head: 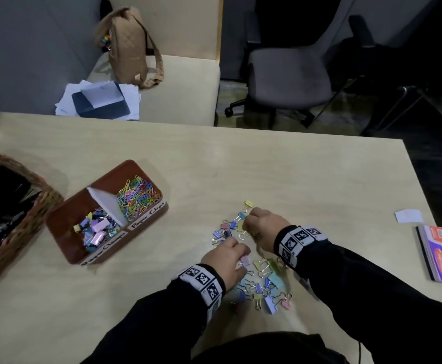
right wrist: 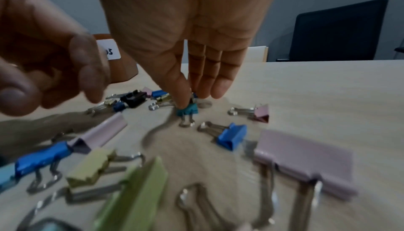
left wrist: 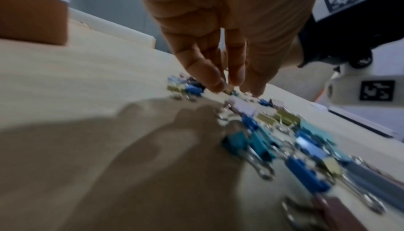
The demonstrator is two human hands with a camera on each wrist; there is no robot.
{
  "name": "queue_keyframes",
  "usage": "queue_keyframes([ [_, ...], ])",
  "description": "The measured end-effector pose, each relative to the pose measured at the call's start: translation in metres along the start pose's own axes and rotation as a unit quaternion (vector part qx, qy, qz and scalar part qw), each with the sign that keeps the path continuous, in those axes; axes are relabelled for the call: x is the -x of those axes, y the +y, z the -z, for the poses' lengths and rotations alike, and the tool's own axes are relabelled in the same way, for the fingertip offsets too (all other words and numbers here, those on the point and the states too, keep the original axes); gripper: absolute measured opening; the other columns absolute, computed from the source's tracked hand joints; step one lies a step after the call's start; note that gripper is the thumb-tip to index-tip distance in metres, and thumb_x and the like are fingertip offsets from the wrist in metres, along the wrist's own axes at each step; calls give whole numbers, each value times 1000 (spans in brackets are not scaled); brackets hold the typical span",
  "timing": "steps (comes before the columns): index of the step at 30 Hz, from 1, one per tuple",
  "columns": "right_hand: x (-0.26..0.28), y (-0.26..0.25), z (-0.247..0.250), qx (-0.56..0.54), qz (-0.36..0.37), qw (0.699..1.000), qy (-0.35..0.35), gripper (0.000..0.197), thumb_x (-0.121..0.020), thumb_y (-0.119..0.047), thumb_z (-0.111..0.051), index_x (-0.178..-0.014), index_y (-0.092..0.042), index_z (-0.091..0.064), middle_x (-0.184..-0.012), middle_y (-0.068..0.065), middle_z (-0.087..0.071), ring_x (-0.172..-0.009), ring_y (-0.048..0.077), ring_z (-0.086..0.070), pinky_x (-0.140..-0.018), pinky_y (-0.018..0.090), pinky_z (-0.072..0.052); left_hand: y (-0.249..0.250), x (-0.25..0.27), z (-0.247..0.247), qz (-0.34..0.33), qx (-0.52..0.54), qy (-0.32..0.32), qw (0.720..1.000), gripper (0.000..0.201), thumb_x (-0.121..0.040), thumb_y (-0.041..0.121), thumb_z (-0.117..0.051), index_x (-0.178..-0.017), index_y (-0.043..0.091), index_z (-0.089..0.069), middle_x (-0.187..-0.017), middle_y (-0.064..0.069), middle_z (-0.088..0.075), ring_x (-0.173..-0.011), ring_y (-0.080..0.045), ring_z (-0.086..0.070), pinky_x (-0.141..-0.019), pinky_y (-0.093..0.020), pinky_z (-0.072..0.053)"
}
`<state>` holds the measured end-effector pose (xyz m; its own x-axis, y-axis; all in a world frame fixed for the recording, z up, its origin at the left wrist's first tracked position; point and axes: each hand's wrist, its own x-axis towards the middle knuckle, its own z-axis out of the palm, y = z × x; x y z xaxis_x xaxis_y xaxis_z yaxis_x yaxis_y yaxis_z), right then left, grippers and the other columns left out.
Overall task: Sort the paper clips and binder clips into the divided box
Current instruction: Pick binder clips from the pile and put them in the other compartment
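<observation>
The right hand (right wrist: 188, 32) pinches a small teal metal clip (right wrist: 187, 111) on the smooth pale table (head: 306, 179); the left hand (head: 225, 261) reaches into the shiny clip pile (head: 263, 287), its grip unclear.

The pale wood-grain bench (head: 214, 166) looks smooth and matt. Pastel painted-metal binder clips (head: 264, 287) have shiny wire handles. The brown woven wicker basket (head: 23, 227) looks rough; the tan quilted backpack (head: 128, 46) is cloth.
</observation>
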<state>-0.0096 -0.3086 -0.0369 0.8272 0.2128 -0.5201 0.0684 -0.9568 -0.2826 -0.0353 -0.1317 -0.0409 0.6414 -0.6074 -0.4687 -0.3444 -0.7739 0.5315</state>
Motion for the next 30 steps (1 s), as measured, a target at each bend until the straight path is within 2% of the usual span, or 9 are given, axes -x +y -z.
queue_keyframes([
  [4, 2, 4, -5, 49, 22, 999, -8, 60, -61, -10, -78, -114, -20, -54, -114, 2, -47, -100, 24, -53, -71, 33, -50, 2, -8, -7, -1, -32, -17, 999, 41, -89, 32, -58, -129, 27, -50, -127, 2, -40, -112, -20, -51, -91, -36, -48],
  [8, 3, 6, -10, 37, 12, 999, 20, 63, -61, -7, -78, -117, -19, -53, -111, 2, -46, -98, 22, -50, -72, 32, -49, 3, -13, -5, 5, -41, -7, 999, 28, -89, 30, -56, -115, 20, -52, -117, -2, -43, -99, -25, -54, -82, -36, -50],
  [12, 3, 8, -15, -13, -16, 999, 40, 29, -73, -1, -66, -98, -14, -60, -104, 3, -44, -91, 25, -55, -70, 29, -46, 2, -14, -4, 24, -34, 1, 999, 21, -85, 28, -58, -100, 17, -50, -107, -4, -42, -90, -26, -54, -76, -35, -50],
  [16, 9, 7, -10, -87, -25, 994, 62, 14, -78, -2, -56, -88, -11, -60, -99, 6, -52, -87, 25, -54, -71, 27, -43, 2, -13, -4, 28, -23, 12, 999, 18, -83, 25, -57, -97, 16, -50, -105, -3, -40, -88, -26, -53, -74, -33, -49],
  [20, 22, 5, 1, -154, -77, 980, 102, 8, -91, -16, -44, -86, -22, -41, -84, 9, -54, -73, 28, -52, -66, 30, -41, 1, -14, -4, 34, -56, 14, 998, 20, -82, 27, -55, -99, 19, -49, -106, -5, -45, -99, -25, -49, -79, -35, -48],
  [23, 30, 6, 3, -183, -82, 975, 100, 14, -90, -12, -41, -89, -23, -33, -71, 7, -56, -64, 28, -49, -61, 34, -41, 0, -12, 0, 36, -33, 53, 997, 24, -83, 29, -51, -106, 21, -52, -112, -3, -46, -105, -22, -47, -82, -30, -45],
  [26, 31, 2, 4, -212, -95, 968, 89, 21, -88, -9, -40, -94, -27, -32, -71, 6, -59, -64, 28, -54, -61, 34, -45, -3, -6, 12, 58, 55, 108, 991, 19, -86, 25, -50, -104, 23, -55, -120, 1, -41, -105, -18, -54, -87, -26, -46],
  [28, 29, -7, 7, -225, -95, 967, 76, 20, -86, -7, -42, -92, -26, -37, -76, 4, -60, -70, 26, -56, -65, 32, -46, -7, 0, 24, 75, 112, 153, 979, 17, -89, 21, -48, -102, 22, -60, -114, 2, -42, -102, -15, -56, -92, -22, -43],
  [30, 25, -23, 13, -234, -86, 966, 61, 17, -85, -7, -45, -90, -23, -46, -84, 1, -61, -78, 23, -56, -71, 30, -47, -14, 11, 40, 90, 161, 211, 960, 20, -93, 12, -45, -95, 15, -65, -105, 2, -45, -89, -6, -53, -85, -9, -37],
])
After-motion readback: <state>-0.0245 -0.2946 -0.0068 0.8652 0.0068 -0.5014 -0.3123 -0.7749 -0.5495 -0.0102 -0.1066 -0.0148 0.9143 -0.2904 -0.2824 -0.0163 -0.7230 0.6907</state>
